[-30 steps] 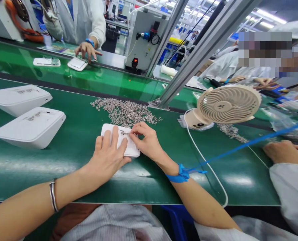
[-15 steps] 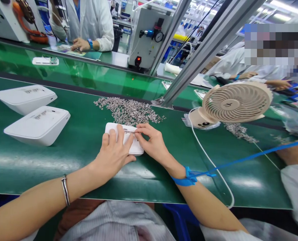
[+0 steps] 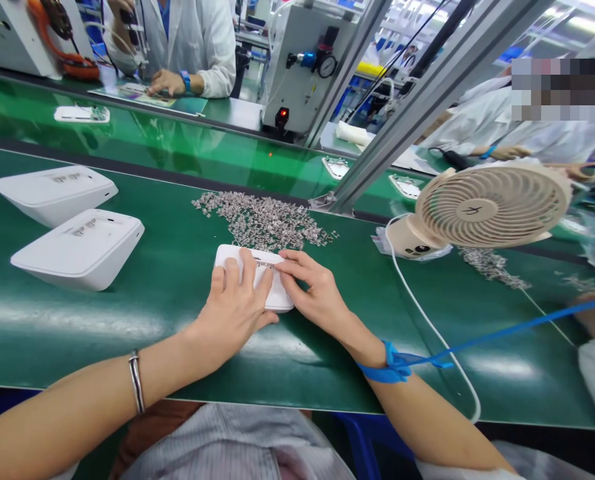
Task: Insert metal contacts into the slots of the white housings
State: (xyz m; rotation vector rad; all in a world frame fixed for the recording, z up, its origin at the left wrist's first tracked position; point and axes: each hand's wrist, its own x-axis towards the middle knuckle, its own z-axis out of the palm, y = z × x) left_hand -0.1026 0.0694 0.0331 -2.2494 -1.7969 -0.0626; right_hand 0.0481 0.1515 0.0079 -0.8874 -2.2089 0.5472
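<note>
A white plastic housing [image 3: 279, 298] lies on the green work surface in front of me, a slot with small metal parts in its top. My left hand [image 3: 240, 293] rests on it with spread fingers, index fingertip beside the slot. From the other side my right hand [image 3: 312, 283] reaches the slot, thumb and index finger pinched at its right end. Whatever is between those fingertips is too small to make out. Just behind the housing spreads a pile of small metal clips [image 3: 272, 220].
Two more white housings, a near one [image 3: 77, 250] and a far one [image 3: 52, 187], stand at left. A beige fan [image 3: 482, 207] with a white cable is at right. A metal post [image 3: 402, 127] slants upward behind. A blue wrist strap [image 3: 522, 330] stretches rightward. Co-workers sit across and at right.
The whole view has shifted slightly, so most things appear a little farther right. Both hands stay on the housing, and the right fingertips remain at the slot.
</note>
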